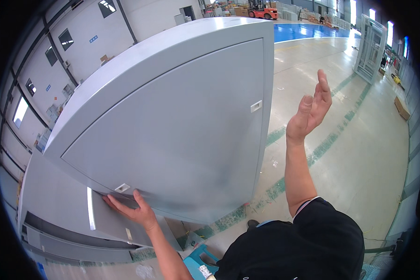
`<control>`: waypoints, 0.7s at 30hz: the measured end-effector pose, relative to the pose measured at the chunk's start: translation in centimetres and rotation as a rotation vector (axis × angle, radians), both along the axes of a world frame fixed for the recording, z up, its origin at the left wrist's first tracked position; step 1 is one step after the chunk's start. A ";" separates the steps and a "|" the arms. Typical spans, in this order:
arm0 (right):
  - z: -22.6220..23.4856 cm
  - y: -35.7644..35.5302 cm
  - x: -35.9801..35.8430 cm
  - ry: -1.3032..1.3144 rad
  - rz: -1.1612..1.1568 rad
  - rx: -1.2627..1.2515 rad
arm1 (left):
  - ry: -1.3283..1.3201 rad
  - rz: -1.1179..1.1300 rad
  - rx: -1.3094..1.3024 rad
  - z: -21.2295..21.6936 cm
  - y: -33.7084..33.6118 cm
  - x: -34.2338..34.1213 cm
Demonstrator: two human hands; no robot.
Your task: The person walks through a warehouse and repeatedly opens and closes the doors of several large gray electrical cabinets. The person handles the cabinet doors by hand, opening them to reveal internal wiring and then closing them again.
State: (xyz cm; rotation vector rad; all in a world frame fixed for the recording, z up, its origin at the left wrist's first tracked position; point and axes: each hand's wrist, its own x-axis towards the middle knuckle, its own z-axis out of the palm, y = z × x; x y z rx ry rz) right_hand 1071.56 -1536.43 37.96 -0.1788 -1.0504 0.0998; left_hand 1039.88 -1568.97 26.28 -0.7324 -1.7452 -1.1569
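Note:
A large light-grey metal cabinet (172, 116) with a flat door panel fills the middle of the head view. Two small white recessed latches sit in the panel: one latch (256, 106) near the right edge, the other latch (122, 188) near the lower left edge. Just below that lower latch is my left hand (136, 213), thumb and fingers apart, the fingertips at the cabinet's lower edge; whether they press on it I cannot tell. My right hand (311, 109) is raised in the air to the right of the cabinet, open, holding nothing and apart from the metal.
More grey cabinet bodies (56, 196) stand at the lower left. A turquoise plastic stool (199, 259) is close by my body. Green painted lines (329, 144) cross the pale floor. Farther off are a white metal frame (371, 49), a cardboard box (402, 108) and an orange forklift (263, 10).

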 end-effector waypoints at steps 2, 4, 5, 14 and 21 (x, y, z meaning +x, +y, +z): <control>0.6 0.2 -0.8 0.070 -0.038 0.000 | -0.138 -0.076 0.102 -0.3 0.9 0.2; -2.0 5.7 -3.8 -0.096 -0.215 -0.245 | -0.337 -0.221 0.284 -0.4 3.4 1.3; -3.3 6.9 -5.5 -0.208 -0.283 -0.371 | -0.406 -0.280 0.301 -1.0 3.5 1.6; -8.7 6.9 -5.4 -0.172 0.075 -0.421 | -0.640 -0.435 0.322 -2.0 0.0 -0.7; -13.1 5.1 -4.1 -0.288 0.262 -0.613 | -0.633 -0.453 0.441 -4.6 -0.4 -2.7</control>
